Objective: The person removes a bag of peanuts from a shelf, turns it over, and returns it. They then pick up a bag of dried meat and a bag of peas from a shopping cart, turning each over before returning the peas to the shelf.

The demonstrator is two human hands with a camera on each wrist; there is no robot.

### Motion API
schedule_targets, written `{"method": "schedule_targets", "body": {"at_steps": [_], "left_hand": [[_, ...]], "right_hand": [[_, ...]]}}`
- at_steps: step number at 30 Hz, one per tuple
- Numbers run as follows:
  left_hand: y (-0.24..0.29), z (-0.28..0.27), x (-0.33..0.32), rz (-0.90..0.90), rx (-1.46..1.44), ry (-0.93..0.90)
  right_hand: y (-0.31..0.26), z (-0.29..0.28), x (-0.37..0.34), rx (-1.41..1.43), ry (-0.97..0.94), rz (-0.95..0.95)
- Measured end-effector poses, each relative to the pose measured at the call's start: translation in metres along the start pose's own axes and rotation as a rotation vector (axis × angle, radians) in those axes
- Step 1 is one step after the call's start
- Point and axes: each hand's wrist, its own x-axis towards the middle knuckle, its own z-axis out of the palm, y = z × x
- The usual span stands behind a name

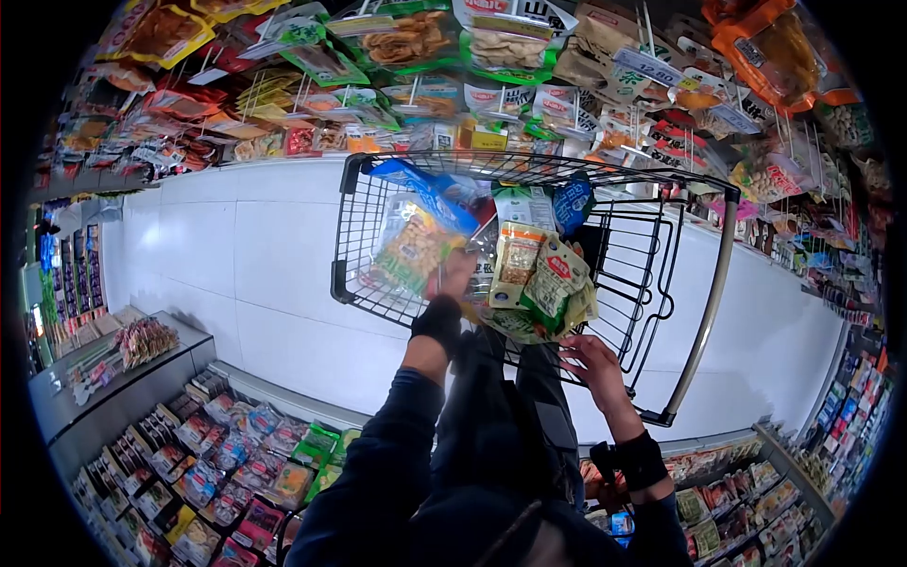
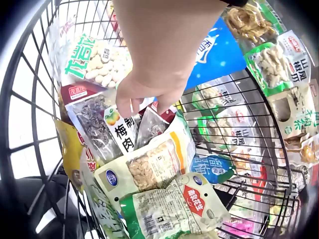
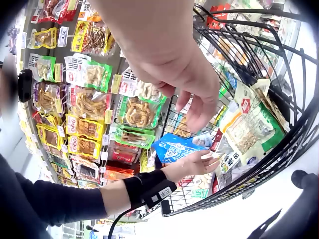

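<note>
In the head view my left hand (image 1: pixel 455 272) is blurred, inside the cart (image 1: pixel 342 227). The left wrist view shows my left hand (image 2: pixel 152 87) with its fingers pointing down at the top of a white plum packet (image 2: pixel 122 130); a firm grip does not show. Beside it lie a peanut bag (image 2: pixel 104 67), a blue bag (image 2: pixel 219 57), and a nut pouch (image 2: pixel 149 169) with a green and white pouch (image 2: pixel 162 211) partly over it. My right hand (image 1: pixel 595 367) is by the cart's near side, fingers loosely bent, holding nothing; in the right wrist view this hand (image 3: pixel 174 69) hangs above the cart.
Hanging snack packets (image 1: pixel 510 42) line the rack beyond the cart. The cart's handle (image 1: pixel 713 312) is at its right end. Behind my arms stands a case of packaged food (image 1: pixel 227 463), with a grey counter (image 1: pixel 189 345) at the left. White floor (image 1: pixel 274 255) shows left of the cart.
</note>
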Motion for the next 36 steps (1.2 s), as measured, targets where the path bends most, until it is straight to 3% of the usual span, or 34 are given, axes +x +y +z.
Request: {"method": "schedule_targets", "body": {"at_steps": [6, 7, 9, 11, 14, 17, 19, 22, 24, 27, 30, 31, 33, 36], "left_hand": [[0.077, -0.058, -0.083, 0.016, -0.288, 0.022], [0.054, -0.036, -0.065, 0.015, -0.420, 0.031], [0.003, -0.010, -0.022, -0.045, -1.039, -0.240], [-0.041, 0.032, 0.024, -0.015, -1.221, -0.299], [0.008, 0.015, -0.008, 0.008, -0.751, -0.203], [0.011, 0.041, 0.005, 0.202, -0.737, 0.094], [-0.030, 0.061, 0.029, 0.689, -0.507, 0.099], [-0.017, 0.045, 0.009, 0.780, -0.047, 0.114], [0.005, 0.028, -0.014, 0.638, 0.426, 0.114], [0.010, 0.051, 0.007, 0.650, -0.529, -0.065], [0.048, 0.062, 0.002, -0.032, -0.472, 0.364], [0.056, 0.069, -0.001, 0.025, -0.922, 0.310], [0.068, 0.075, -0.013, 0.138, -1.396, 0.247], [0.115, 0.028, -0.088, 0.450, -0.772, 0.319]], "right_hand": [[-0.001, -0.008, 0.002, -0.014, 0.049, 0.010], [-0.001, -0.010, 0.002, -0.012, 0.057, 0.004], [-0.001, -0.011, 0.001, 0.009, 0.071, 0.000], [0.000, -0.012, 0.000, 0.021, 0.074, -0.004], [0.002, -0.011, 0.000, 0.025, 0.067, -0.003], [0.002, -0.012, 0.000, 0.018, 0.075, 0.006], [0.003, -0.013, 0.000, 0.013, 0.076, 0.012], [0.003, -0.014, -0.002, 0.008, 0.064, 0.008], [0.004, -0.014, -0.002, 0.012, 0.054, 0.006], [0.002, -0.012, -0.005, 0.012, 0.036, -0.006], [-0.001, -0.010, -0.010, 0.003, 0.022, -0.016], [-0.002, -0.011, -0.012, 0.008, 0.007, -0.021], [-0.005, -0.011, -0.018, 0.011, 0.000, -0.035], [-0.009, -0.010, -0.024, -0.003, -0.025, -0.057]]}}
